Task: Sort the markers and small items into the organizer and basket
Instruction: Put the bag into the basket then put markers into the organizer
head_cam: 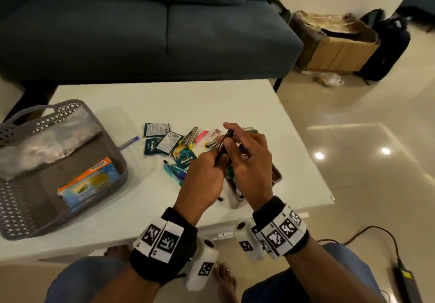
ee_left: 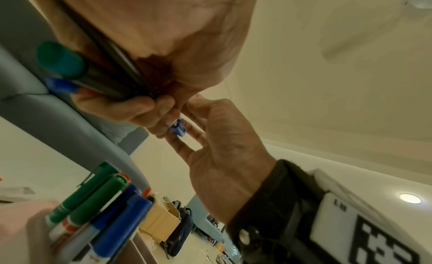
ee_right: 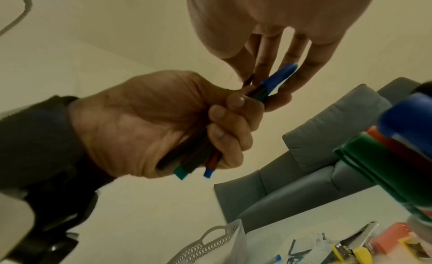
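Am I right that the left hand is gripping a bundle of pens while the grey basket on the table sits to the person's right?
Not quite: the grey basket sits to the person's left, as the head view shows. The rest holds: the left hand does grip a bundle of pens, seen in the right wrist view.

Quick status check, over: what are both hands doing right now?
Left hand grips bundle of thin dark pens. Right hand pinches bundle's upper ends. Grey perforated plastic basket sits left. Nothing blocking.
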